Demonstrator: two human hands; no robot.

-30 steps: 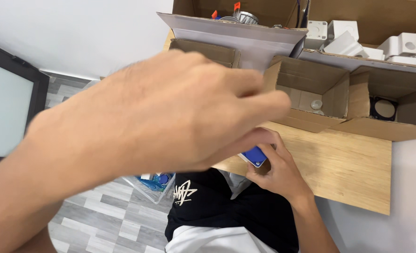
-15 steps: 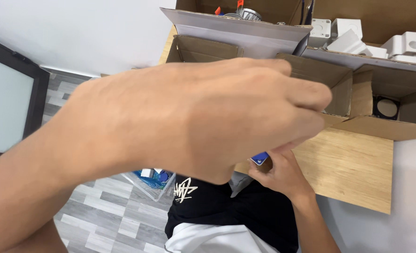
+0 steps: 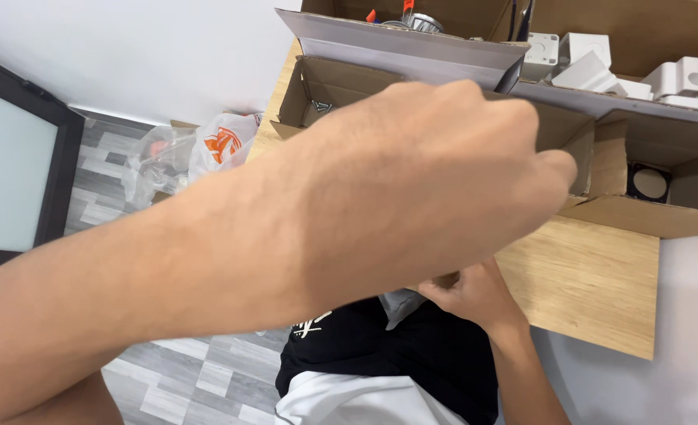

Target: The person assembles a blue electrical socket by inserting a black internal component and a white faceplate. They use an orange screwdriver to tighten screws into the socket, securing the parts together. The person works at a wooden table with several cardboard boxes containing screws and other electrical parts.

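My left hand (image 3: 427, 181) fills the middle of the view, close to the camera, back up and fingers curled toward an open cardboard box (image 3: 325, 86); anything in it is hidden. Below it, my right hand (image 3: 475, 299) rests curled at the near edge of the wooden table (image 3: 593, 283), against my black and white shirt (image 3: 380, 354). The small blue object it gripped moments ago is now covered by the left hand.
More cardboard boxes line the back: one with white plastic parts (image 3: 600, 67), one with a round black-rimmed part (image 3: 649, 182). A white and orange plastic bag (image 3: 223, 142) lies on the grey floor at left, beside a black-framed panel (image 3: 18, 173).
My left hand has moved right and farther out over the table toward the boxes, covering the blue object. The right hand has stayed at the table edge.
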